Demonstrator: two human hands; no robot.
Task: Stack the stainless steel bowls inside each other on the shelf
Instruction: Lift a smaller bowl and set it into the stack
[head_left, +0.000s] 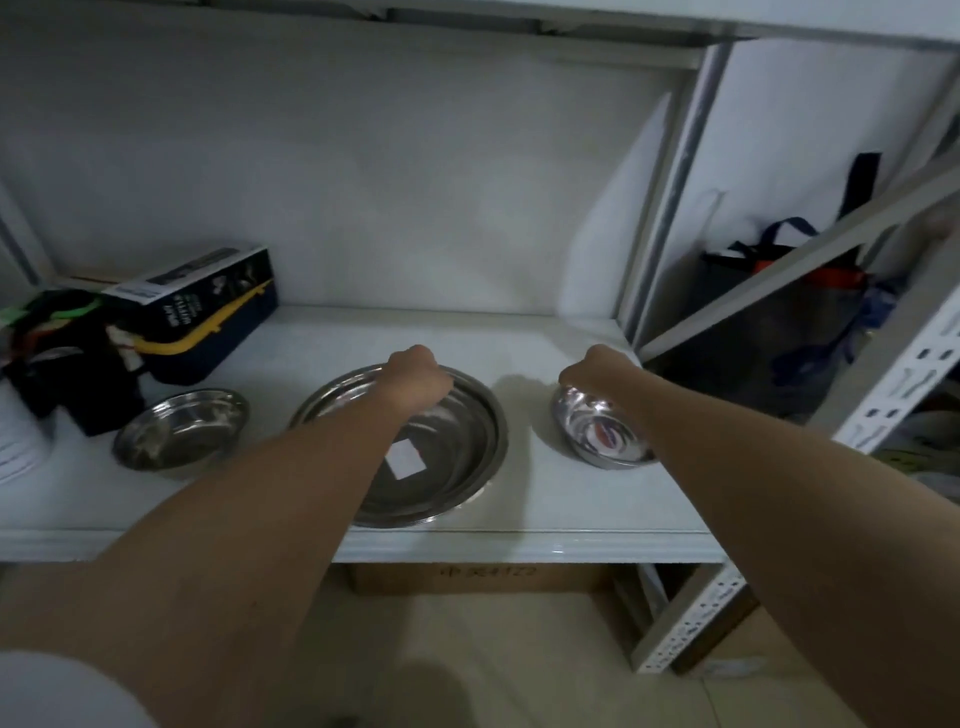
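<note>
A person's left hand (415, 371) is curled closed over the far rim of the large steel bowl (447, 467) at the middle of the white shelf (545, 525). The right hand (592, 366) is closed on the far rim of a small steel bowl (597, 431) just right of it. A third steel bowl (179, 428) sits untouched at left, near a dark box (208, 306).

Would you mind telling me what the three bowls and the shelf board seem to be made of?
Large bowl, small right bowl and left bowl: polished metal, probably stainless steel, judging by their mirror-like reflections. Shelf board: smooth, glossy white, perhaps laminate or painted board; the look leaves it open.
</note>
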